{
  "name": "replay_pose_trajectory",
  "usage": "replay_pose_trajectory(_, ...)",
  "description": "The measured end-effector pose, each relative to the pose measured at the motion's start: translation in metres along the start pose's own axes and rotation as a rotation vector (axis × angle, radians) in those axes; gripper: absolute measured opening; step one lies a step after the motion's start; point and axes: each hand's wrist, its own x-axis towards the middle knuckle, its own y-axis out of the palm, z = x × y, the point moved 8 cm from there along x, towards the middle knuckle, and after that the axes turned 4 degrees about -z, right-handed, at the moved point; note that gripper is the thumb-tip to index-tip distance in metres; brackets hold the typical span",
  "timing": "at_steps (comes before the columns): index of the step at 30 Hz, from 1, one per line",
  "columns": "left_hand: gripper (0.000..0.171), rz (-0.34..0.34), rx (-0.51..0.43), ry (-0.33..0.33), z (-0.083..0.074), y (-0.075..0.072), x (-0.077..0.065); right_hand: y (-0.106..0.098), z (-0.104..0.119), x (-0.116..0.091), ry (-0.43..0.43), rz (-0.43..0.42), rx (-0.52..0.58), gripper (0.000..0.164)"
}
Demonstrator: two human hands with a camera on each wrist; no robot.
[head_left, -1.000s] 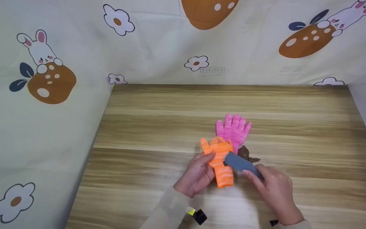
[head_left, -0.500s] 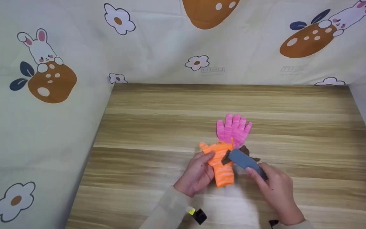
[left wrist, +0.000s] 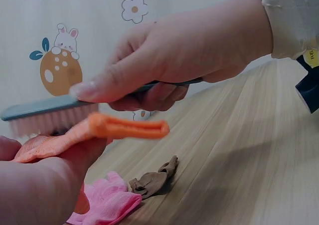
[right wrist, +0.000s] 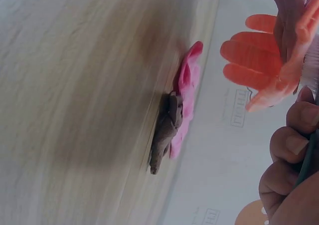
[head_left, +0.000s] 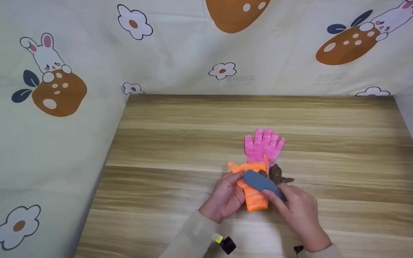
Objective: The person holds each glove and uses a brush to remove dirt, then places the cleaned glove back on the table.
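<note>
An orange striped knit glove (head_left: 256, 203) is in my left hand (head_left: 222, 197), thumb on top and the other fingers beneath. With my right hand (head_left: 301, 213) I grip a brush (head_left: 264, 183) by its handle. Its blue-grey back faces up, and its pale bristles (left wrist: 50, 122) are down at the glove's palm in the left wrist view. A brown patch (head_left: 262, 173) shows on the glove just beyond the brush head. The glove's orange fingers (right wrist: 251, 55) bend away past the left hand in the right wrist view.
Behind the orange glove, a pink striped glove (head_left: 264, 146) lies flat on the wooden table (head_left: 156, 200). Beside it sits a crumpled brown lump (head_left: 275, 174). Patterned cloth walls (head_left: 177, 50) stand at the back and sides.
The brush head first slid slightly right, uncovering the brown patch, then swept left across the orange glove with my right hand. The left hand keeps its hold, shifting slightly right.
</note>
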Motion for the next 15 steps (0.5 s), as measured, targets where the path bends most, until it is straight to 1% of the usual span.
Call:
replay_pose_trajectory(3,0.049,-0.041,-0.002,-0.007,-0.001,-0.004,0.0,0.001,-0.004,-0.001,0.018,0.032,-0.02,0.03)
replay_pose_trajectory(5,0.048,-0.06,-0.003,-0.009,0.0,-0.007,0.0,0.001,-0.007,-0.002,0.019,0.039,-0.025,0.031)
replay_pose_trajectory(7,0.047,-0.061,0.006,0.0,0.0,-0.007,0.001,0.001,-0.009,-0.003,0.012,0.031,-0.029,0.03)
replay_pose_trajectory(12,0.043,-0.034,0.029,0.042,-0.002,-0.005,0.001,0.0,-0.014,-0.005,0.006,0.012,-0.028,0.028)
replay_pose_trajectory(15,0.043,-0.041,0.025,0.047,-0.003,-0.005,0.001,0.0,-0.016,-0.005,0.016,0.022,-0.022,0.028)
